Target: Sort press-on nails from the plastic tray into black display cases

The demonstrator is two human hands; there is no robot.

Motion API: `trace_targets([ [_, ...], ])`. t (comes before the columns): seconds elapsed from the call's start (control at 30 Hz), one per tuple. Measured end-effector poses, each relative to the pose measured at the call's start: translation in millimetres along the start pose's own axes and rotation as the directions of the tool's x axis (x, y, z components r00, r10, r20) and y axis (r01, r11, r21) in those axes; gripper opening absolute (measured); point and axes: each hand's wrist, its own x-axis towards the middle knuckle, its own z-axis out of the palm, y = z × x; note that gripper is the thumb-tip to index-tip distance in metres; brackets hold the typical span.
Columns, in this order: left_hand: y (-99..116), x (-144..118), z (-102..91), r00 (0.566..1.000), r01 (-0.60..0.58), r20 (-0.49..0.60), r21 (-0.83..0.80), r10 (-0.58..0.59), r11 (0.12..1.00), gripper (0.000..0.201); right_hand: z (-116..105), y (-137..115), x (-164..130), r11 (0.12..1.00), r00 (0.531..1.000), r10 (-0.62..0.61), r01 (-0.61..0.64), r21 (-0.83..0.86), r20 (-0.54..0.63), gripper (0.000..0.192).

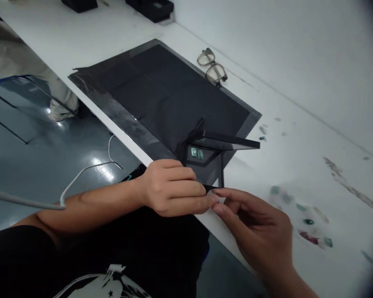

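Note:
My left hand (174, 188) is closed, and its index finger and thumb tip meet the fingertips of my right hand (261, 227). Between them is a small pale, translucent piece (213, 193), mostly covered by the fingers, so its exact kind does not show. Just beyond the hands stands a black hinged case or frame (231, 142), tilted open. Two small green tiles (197, 153) show inside its lower part. The left hand hides the case's near left corner.
A large black mat (174, 91) lies on the white table (298, 165), with eyeglasses (211, 65) by its far edge. Small green, clear and dark red pieces (311, 238) are scattered at right. Black trays (152, 9) stand at the back. Another person's leg (34, 62) is at left.

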Motion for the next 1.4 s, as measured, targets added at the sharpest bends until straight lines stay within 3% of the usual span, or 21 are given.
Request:
trace_targets([
  [0.13, -21.3, -3.5, -15.2, 0.986, 0.112, -0.123, -0.004, -0.111, 0.994, 0.028, -1.8, -4.7, 19.4, 0.993, 0.994, -0.097, 0.093, -0.076, -0.045, 0.014],
  [0.2, -35.0, 1.0, -24.1, 0.967, 0.237, -0.082, -0.052, -0.241, 0.97, 0.041, -1.8, -3.5, 33.8, 0.982, 0.989, -0.142, 0.136, -0.133, -0.034, 0.014],
  [0.3, -51.7, 13.5, -27.4, 0.866, 0.501, 0.079, -0.139, -0.495, 0.854, 0.067, 0.9, 3.2, 53.6, 0.964, 0.984, -0.18, 0.176, -0.198, -0.002, 0.016],
  [0.4, -60.3, 22.8, -16.2, 0.742, 0.67, 0.227, -0.23, -0.631, 0.706, 0.055, 4.4, 10.8, 63.1, 0.971, 0.992, -0.123, 0.124, -0.202, 0.017, 0.021],
  [0.5, -63.8, 24.8, -0.9, 0.683, 0.729, 0.229, -0.278, -0.694, 0.626, 0.03, 4.8, 14.5, 63.9, 0.978, 0.996, -0.076, 0.081, -0.195, 0.036, 0.024],
  [0.73, -75.3, 28.7, 18.3, 0.651, 0.753, 0.186, -0.28, -0.736, 0.595, 0.025, 1.0, 13.8, 64.8, 0.962, 0.992, -0.073, 0.098, -0.254, 0.107, 0.024],
  [0.9, -83.1, 27.4, 31.8, 0.584, 0.785, 0.222, -0.401, -0.781, 0.472, 0.027, 2.5, 13.1, 65.0, 0.944, 0.989, -0.083, 0.119, -0.307, 0.126, 0.023],
  [1.07, -76.3, 23.6, 34.3, 0.601, 0.757, 0.187, -0.443, -0.777, 0.48, 0.027, 1.2, 13.2, 62.5, 0.907, 0.982, -0.132, 0.173, -0.385, 0.132, 0.023],
  [1.2, -68.8, 21.1, 29.0, 0.631, 0.731, 0.189, -0.471, -0.753, 0.494, 0.026, -2.7, 13.4, 62.8, 0.79, 0.96, -0.227, 0.28, -0.546, 0.163, 0.026],
  [1.4, -65.8, 19.9, 25.3, 0.69, 0.696, 0.213, -0.458, -0.692, 0.553, 0.024, -1.9, 16.3, 67.4, 0.735, 0.955, -0.279, 0.281, -0.617, 0.102, 0.027],
])
